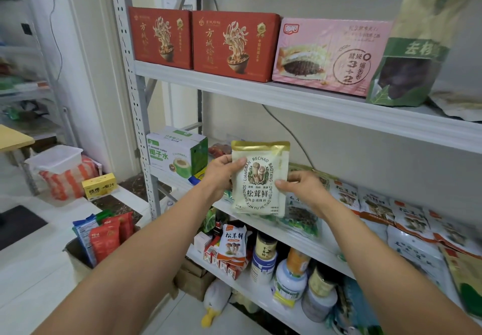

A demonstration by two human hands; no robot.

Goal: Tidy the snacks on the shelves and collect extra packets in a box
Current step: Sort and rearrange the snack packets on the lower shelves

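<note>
I hold a cream and gold mushroom seasoning packet (259, 178) upright in front of the middle shelf (307, 244). My left hand (221, 171) grips its left edge with the thumb on the front. My right hand (302, 184) pinches its right edge. Similar white and orange packets (407, 214) lie in an overlapping row along the middle shelf to the right. On the floor at the lower left stands a cardboard box (78, 252) with red and blue snack packets (107, 235) upright inside it.
The top shelf carries two red noodle boxes (200, 40), a pink cake box (328, 55) and a green bag (407, 74). A coconut water carton (174, 152) sits at the middle shelf's left end. Jars and bottles (289, 272) crowd the lower shelf. A yellow box (99, 186) stands on the floor.
</note>
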